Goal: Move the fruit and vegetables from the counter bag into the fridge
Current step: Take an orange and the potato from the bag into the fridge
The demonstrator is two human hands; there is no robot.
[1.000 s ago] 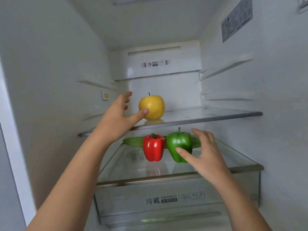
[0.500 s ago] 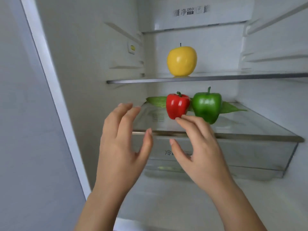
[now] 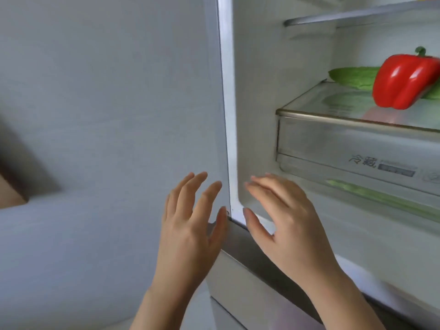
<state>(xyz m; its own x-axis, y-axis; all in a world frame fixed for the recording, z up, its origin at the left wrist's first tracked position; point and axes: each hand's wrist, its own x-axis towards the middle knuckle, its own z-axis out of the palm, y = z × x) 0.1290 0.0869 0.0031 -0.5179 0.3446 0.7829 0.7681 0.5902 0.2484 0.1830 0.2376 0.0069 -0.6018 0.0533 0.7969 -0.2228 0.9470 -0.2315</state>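
Observation:
A red bell pepper (image 3: pixel 402 82) stands on the glass lid of the fridge drawer (image 3: pixel 333 115) at the right, with a green leafy vegetable (image 3: pixel 352 76) lying behind it. My left hand (image 3: pixel 190 227) is raised in front of the fridge's left frame with its fingers spread and empty. Beside it, my right hand (image 3: pixel 283 217) hovers low at the fridge's lower left corner, fingers straight, holding nothing. Both hands are well below and left of the pepper. The counter bag is out of view.
The fridge's white left frame (image 3: pixel 226 91) runs down the middle. A grey wall panel (image 3: pixel 107 103) fills the left. A glass shelf edge (image 3: pixel 357 15) shows at the top right. A brown object (image 3: pixel 12 191) sits at the far left edge.
My view has swung left and down. Both hands have drawn back out of the fridge and dropped to its lower left corner. The yellow apple and green pepper have left the view.

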